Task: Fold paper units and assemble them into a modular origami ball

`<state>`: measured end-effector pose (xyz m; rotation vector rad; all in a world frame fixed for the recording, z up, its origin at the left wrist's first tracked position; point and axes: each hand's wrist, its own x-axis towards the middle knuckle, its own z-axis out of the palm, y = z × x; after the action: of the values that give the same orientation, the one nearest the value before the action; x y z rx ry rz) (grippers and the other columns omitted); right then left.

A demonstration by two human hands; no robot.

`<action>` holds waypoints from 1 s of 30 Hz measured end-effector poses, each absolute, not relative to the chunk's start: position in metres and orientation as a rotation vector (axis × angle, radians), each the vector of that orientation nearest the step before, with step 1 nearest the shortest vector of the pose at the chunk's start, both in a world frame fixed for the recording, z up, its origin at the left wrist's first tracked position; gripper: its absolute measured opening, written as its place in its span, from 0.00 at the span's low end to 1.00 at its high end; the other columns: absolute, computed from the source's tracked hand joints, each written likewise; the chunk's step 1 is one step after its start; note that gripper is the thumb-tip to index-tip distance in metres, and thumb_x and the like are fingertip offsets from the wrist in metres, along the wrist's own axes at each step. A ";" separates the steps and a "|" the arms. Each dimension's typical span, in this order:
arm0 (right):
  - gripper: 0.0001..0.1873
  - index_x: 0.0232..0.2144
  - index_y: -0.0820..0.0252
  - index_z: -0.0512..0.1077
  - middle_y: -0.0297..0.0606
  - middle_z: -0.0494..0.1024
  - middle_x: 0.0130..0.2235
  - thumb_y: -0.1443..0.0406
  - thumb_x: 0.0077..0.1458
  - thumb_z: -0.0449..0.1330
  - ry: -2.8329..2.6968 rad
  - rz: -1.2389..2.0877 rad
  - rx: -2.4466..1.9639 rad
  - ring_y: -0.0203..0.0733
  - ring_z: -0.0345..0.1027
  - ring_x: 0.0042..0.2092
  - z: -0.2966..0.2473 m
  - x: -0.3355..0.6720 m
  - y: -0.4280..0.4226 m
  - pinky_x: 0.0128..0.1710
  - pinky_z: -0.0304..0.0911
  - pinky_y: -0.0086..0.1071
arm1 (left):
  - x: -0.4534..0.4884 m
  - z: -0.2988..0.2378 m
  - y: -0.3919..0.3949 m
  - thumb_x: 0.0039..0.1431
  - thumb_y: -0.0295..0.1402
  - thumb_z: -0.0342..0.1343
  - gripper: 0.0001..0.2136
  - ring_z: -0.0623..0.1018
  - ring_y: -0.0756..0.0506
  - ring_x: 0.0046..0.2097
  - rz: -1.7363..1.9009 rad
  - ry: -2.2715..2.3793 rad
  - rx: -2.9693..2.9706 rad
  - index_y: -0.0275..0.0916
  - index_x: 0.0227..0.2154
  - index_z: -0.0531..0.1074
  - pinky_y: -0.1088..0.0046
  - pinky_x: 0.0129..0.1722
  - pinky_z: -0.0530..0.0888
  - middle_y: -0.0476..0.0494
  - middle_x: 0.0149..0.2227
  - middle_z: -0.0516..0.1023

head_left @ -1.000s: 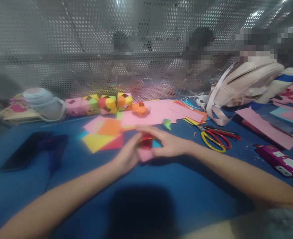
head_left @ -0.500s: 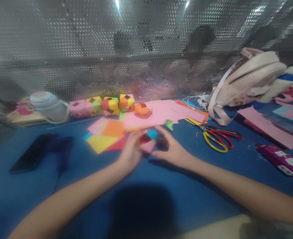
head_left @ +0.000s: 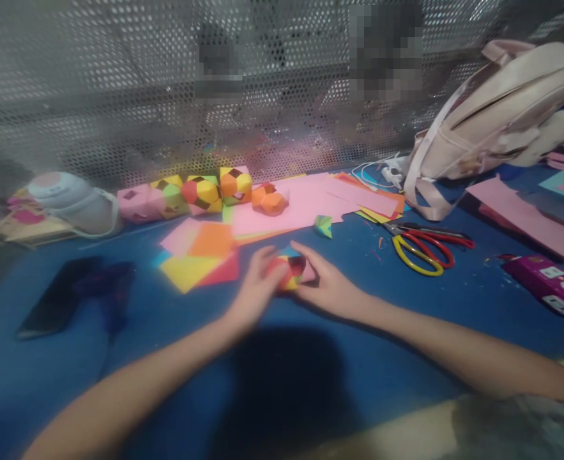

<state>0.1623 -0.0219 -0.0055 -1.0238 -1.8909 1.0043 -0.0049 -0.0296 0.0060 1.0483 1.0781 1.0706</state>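
L hand [head_left: 257,281]: fingers bent round L side of paper ball, thumb on near face.
R hand [head_left: 332,285]: thumb + index bent in a C, pinching its R side; a bit blurry.
Paper ball [head_left: 291,273]: btwn my hands; red/yellow/blue/pink, dark opening facing up.
Green folded bit [head_left: 323,227]: just past R fingertips, tightest spot that way.
Paper squares [head_left: 209,239]: near L fingers, L & fwd.
Pink sheets [head_left: 305,204]: fwd of both hands; orange ball [head_left: 269,201] on top.
Scissors [head_left: 420,252]: R of R hand, handles twd my forearm, apart.
Phone [head_left: 59,297]: well L of L hand.
Mesh panel [head_left: 282,137]: far limit fwd, behind the papers.
Blue tabletop [head_left: 181,390]: runs from wrists back twd me; near edge [head_left: 406,416] below R forearm.
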 end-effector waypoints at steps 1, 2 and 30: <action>0.36 0.62 0.59 0.54 0.49 0.57 0.64 0.66 0.51 0.59 -1.909 0.991 -1.007 0.48 0.52 0.64 -0.006 0.163 -0.021 0.62 0.51 0.47 | -0.006 0.006 -0.029 0.54 0.42 0.58 0.23 0.72 0.43 0.53 1.045 1.097 1.091 0.45 0.51 0.60 0.64 0.50 0.70 0.40 0.55 0.67; 0.36 0.62 0.60 0.54 0.50 0.57 0.64 0.66 0.51 0.59 -1.932 0.970 -0.996 0.48 0.51 0.64 -0.006 0.163 -0.020 0.62 0.51 0.47 | -0.006 0.007 -0.029 0.54 0.42 0.58 0.23 0.68 0.41 0.57 1.023 1.127 1.135 0.45 0.51 0.61 0.62 0.54 0.67 0.39 0.58 0.65; 0.49 0.66 0.64 0.40 0.52 0.43 0.68 0.73 0.44 0.57 -2.235 0.841 -0.797 0.52 0.35 0.68 0.000 0.166 -0.016 0.65 0.41 0.51 | -0.016 0.007 -0.027 0.52 0.36 0.61 0.26 0.64 0.39 0.59 0.903 1.122 1.942 0.44 0.55 0.61 0.57 0.59 0.61 0.38 0.57 0.65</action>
<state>0.1659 -0.0160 -0.0003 -0.7972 -2.2347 0.8407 -0.0160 -0.0271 0.0074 1.9424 1.1217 0.9033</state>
